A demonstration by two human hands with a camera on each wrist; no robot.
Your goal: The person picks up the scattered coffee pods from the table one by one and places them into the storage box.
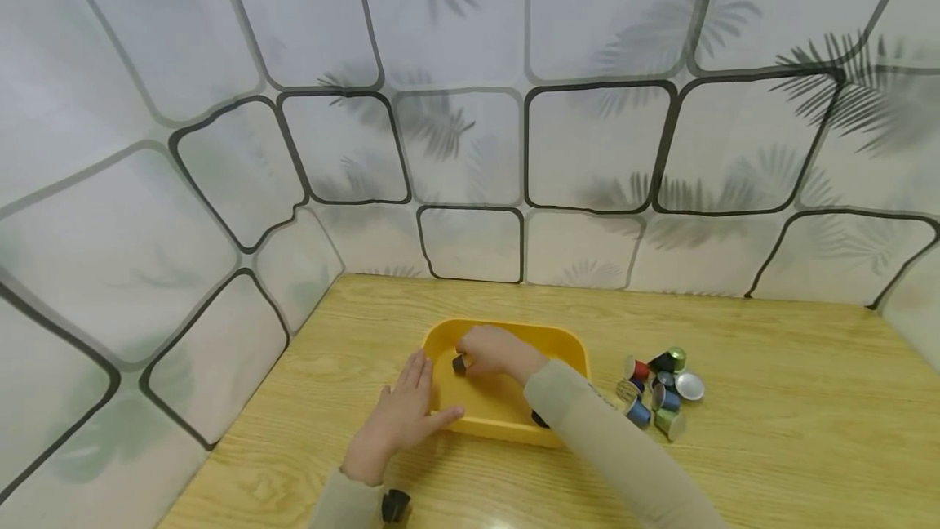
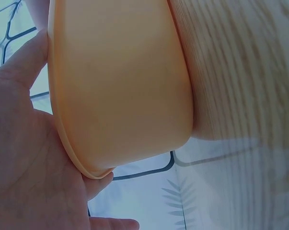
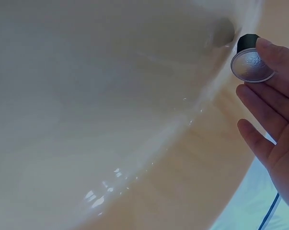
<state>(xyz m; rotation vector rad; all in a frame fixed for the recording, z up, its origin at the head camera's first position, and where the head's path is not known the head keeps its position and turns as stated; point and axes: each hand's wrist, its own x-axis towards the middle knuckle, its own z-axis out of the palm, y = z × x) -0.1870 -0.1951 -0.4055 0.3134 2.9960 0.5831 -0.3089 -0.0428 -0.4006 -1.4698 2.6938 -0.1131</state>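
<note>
A yellow plastic tray (image 1: 507,429) stands on the wooden table. My right hand (image 1: 499,352) reaches inside it and pinches a black coffee capsule (image 1: 459,365) near the left end. In the right wrist view the capsule (image 3: 252,64) shows its silver lid, held between thumb and fingers. My left hand (image 1: 400,419) lies against the tray's left rim, its fingers fairly straight and the thumb along the near edge. From the left wrist view, that hand (image 2: 34,139) touches the outside of the tray (image 2: 120,86). The right forearm hides part of the tray's interior.
A loose heap of coffee capsules (image 1: 664,398), blue, green, red and black, lies right of the tray. Small black objects show beside the left sleeve (image 1: 348,504) and under the right sleeve (image 1: 580,402). Patterned cloth walls (image 1: 470,243) border the table at the back and left.
</note>
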